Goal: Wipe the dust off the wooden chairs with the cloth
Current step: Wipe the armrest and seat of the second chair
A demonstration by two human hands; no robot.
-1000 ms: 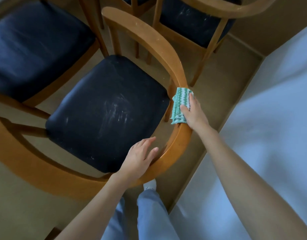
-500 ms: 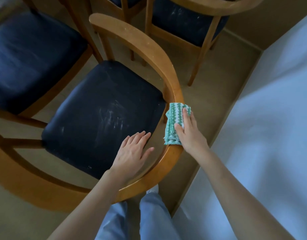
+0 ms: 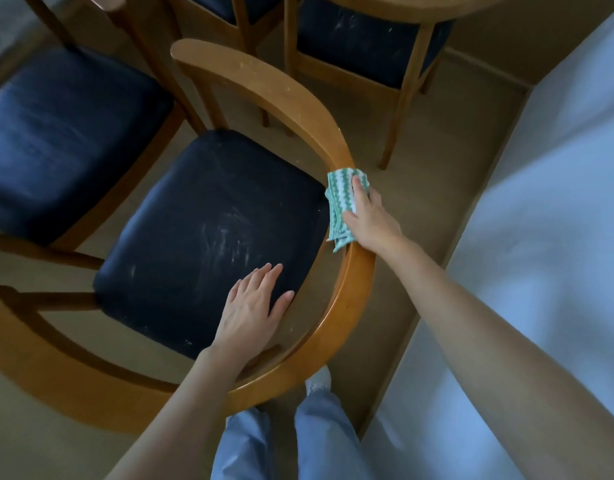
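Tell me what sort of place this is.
Probably an indoor dining or meeting room. Matching wooden chairs with dusty dark padded seats crowd together: the near chair, a left chair, a far chair, all on a smooth tan floor.

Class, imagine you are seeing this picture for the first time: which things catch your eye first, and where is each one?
The green-and-white cloth stands out most, held by the right hand against the curved wooden rail of the nearest chair, at its right side. Next comes that chair's dark seat, centre, streaked with pale dust, with the left hand spread open over its near edge.
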